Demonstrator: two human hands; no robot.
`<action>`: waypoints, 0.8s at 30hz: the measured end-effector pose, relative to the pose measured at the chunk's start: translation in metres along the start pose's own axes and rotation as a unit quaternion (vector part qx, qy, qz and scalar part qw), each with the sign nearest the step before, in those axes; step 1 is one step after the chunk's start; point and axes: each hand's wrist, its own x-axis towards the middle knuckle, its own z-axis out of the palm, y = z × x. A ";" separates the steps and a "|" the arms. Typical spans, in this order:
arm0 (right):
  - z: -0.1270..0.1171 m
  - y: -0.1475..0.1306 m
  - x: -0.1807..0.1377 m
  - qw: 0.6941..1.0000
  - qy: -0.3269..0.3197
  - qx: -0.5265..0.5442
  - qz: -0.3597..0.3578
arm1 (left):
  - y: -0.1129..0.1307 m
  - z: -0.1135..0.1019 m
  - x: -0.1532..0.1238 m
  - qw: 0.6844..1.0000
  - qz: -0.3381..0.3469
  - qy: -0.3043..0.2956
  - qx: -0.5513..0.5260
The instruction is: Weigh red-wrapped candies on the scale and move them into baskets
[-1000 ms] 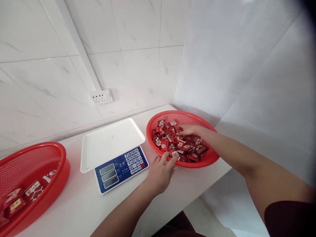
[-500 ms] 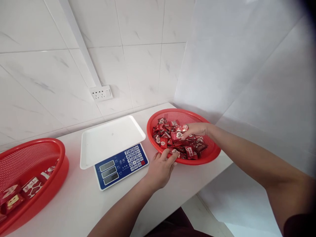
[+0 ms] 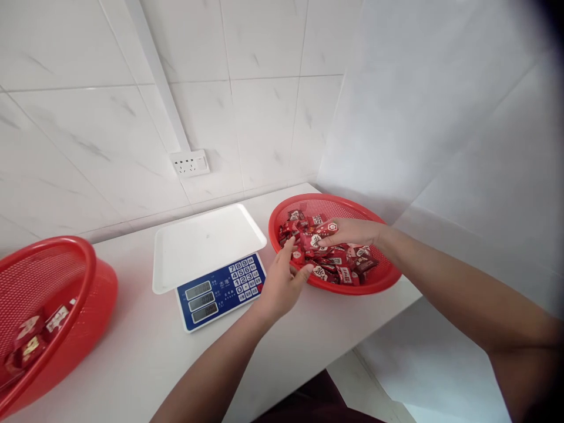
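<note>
A round red mesh basket at the counter's right end holds a heap of small red wrapped candies. My right hand hovers over the heap, its fingers pinched on a few red candies. My left hand reaches over the basket's near left rim, thumb and fingers curled at the candies there; whether it holds one is hidden. A white and blue electronic scale with an empty white tray stands just left of my left hand.
A second red mesh basket at the far left holds a few red packets. A wall socket sits on the tiled wall behind the scale. The counter ends just right of the candy basket, beside a white wall.
My right hand has lifted from the heap with candies pinched in its fingers. My left hand has moved up from the basket's rim toward the candies.
</note>
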 end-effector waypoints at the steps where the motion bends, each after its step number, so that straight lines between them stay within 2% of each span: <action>1: 0.004 -0.004 0.000 1.000 -0.016 -0.010 -0.011 | 0.001 0.000 0.004 0.999 -0.016 0.005 -0.042; 4: 0.011 -0.011 -0.001 0.997 -0.064 -0.012 -0.049 | 0.002 -0.002 0.013 0.984 -0.043 0.012 -0.172; 7: 0.008 -0.006 0.000 0.995 -0.071 0.040 -0.066 | 0.000 -0.011 0.009 0.971 -0.040 0.044 -0.233; 10: 0.001 -0.001 0.002 0.989 -0.017 0.134 -0.061 | -0.004 -0.029 -0.008 0.963 -0.066 0.073 -0.253; 13: 0.003 -0.007 0.011 0.982 0.077 0.168 -0.038 | -0.009 -0.045 -0.036 0.948 -0.112 0.054 -0.292; 16: 0.022 -0.027 0.028 0.982 0.109 0.148 -0.043 | -0.014 -0.051 -0.068 0.931 -0.144 -0.013 -0.335; 19: 0.053 -0.054 0.052 0.982 0.114 0.147 -0.032 | -0.019 -0.052 -0.097 0.914 -0.183 -0.072 -0.354; 21: 0.075 -0.072 0.072 0.983 0.090 0.160 -0.032 | -0.021 -0.054 -0.112 0.906 -0.202 -0.088 -0.361; 24: 0.100 -0.089 0.100 0.983 0.036 0.172 -0.055 | -0.023 -0.062 -0.130 0.908 -0.209 -0.078 -0.355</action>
